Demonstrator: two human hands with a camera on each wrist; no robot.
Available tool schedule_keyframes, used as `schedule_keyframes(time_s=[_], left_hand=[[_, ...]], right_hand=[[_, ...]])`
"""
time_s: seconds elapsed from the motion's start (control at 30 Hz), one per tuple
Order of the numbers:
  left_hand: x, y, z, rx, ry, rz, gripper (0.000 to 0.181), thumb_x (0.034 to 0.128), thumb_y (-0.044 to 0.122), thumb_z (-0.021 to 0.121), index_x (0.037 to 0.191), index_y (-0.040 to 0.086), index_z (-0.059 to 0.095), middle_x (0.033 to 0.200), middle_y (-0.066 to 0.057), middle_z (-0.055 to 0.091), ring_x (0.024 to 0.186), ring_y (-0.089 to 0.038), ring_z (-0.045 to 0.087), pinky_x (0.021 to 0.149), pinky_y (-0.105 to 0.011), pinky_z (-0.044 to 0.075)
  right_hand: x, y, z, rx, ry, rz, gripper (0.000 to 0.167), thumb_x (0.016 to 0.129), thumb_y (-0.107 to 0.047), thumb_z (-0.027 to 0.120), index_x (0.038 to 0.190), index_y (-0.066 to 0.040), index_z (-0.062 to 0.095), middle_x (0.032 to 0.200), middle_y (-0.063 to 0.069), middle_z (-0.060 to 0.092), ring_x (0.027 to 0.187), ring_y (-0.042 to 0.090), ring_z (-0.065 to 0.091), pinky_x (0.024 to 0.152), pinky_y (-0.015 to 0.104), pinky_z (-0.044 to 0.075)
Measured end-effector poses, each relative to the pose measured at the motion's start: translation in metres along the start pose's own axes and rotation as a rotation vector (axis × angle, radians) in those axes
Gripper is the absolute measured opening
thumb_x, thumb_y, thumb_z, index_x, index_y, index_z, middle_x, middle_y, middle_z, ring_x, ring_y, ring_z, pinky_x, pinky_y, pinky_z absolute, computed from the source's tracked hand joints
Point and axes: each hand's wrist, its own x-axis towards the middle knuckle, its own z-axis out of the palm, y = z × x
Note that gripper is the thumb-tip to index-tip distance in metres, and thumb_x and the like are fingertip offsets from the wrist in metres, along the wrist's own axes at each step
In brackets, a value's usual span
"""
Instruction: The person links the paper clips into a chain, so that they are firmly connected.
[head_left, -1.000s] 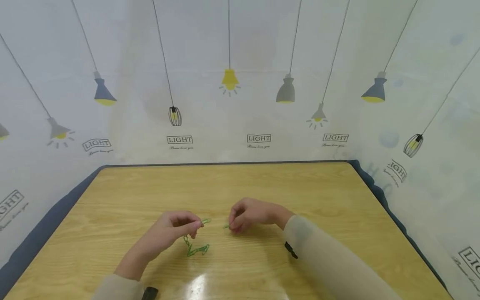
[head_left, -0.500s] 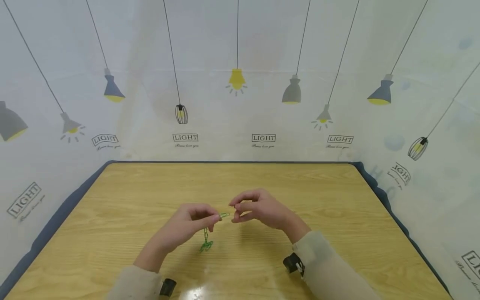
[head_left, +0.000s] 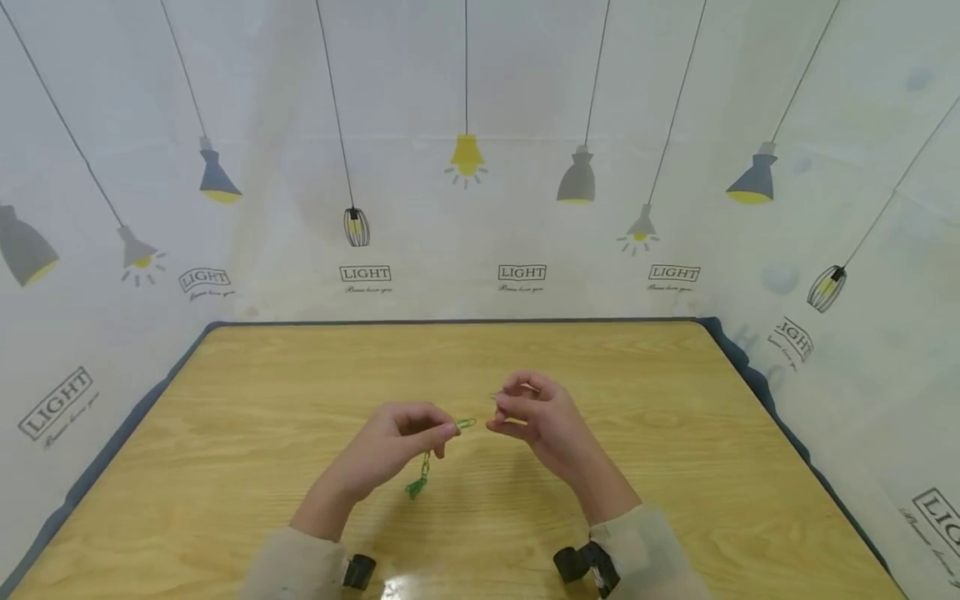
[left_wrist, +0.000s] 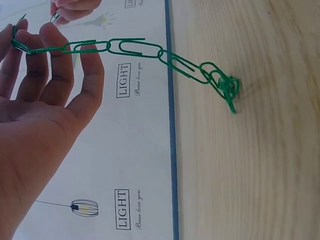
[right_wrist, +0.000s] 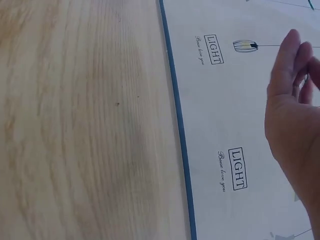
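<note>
My left hand (head_left: 405, 437) pinches a green paper clip (head_left: 467, 423) at the end of a paper clip chain (head_left: 417, 486). In the left wrist view, the linked chain (left_wrist: 160, 53) stretches from the fingers to a bunched end (left_wrist: 229, 88) near the tabletop. To the right and slightly farther off, my right hand (head_left: 553, 429) pinches a loose paper clip (left_wrist: 54, 18) between thumb and finger, its tip poking out. A small gap separates the two hands. In the right wrist view, the right hand's (right_wrist: 295, 110) fingers mostly hide its clip.
Both hands are above a wood-grain table (head_left: 247, 417) with a dark blue edge (head_left: 450, 321). A pale curtain (head_left: 420, 208) printed with lamps surrounds the back and sides. Black wrist cameras sit at the left cuff (head_left: 360, 572) and right cuff (head_left: 588, 567).
Both hands have risen from near the tabletop and shifted right. The chain's bunched end, earlier spread on the table, now hangs gathered below the left hand. The right hand has turned upward.
</note>
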Motion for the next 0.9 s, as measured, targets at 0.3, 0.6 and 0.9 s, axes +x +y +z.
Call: schedule_keyframes(time_s=[0.3,0.6,0.9], left_hand=[[0.014,0.002,0.012,-0.011,-0.006,0.015,0.030,0.1070,0.032,0.067,0.121,0.006,0.074,0.094,-0.002,0.071,0.092,-0.024,0.068,0.095,-0.046,0.053],[0.020,0.006,0.014,0.011,-0.032,0.032,0.026,0.1071,0.030,0.066,0.115,0.007,0.076,0.093,0.000,0.070,0.088,-0.019,0.067,0.096,-0.049,0.055],[0.026,0.004,0.018,0.048,-0.066,0.011,0.025,0.1071,0.033,0.066,0.114,0.012,0.077,0.093,-0.004,0.070,0.090,-0.026,0.066,0.089,-0.042,0.054]], right_hand=[[-0.008,0.000,0.001,-0.059,0.049,0.000,0.019,0.113,-0.010,0.049,0.121,-0.012,0.066,0.103,0.001,0.057,0.090,0.013,0.062,0.094,0.031,0.062],[-0.012,-0.004,0.001,-0.084,0.067,-0.028,0.010,0.109,-0.007,0.059,0.118,-0.009,0.063,0.102,-0.004,0.076,0.101,0.011,0.071,0.092,0.028,0.060],[-0.014,-0.002,0.000,0.001,0.109,-0.017,0.014,0.107,-0.009,0.064,0.100,-0.017,0.073,0.096,-0.003,0.075,0.091,0.011,0.072,0.088,0.027,0.062]])
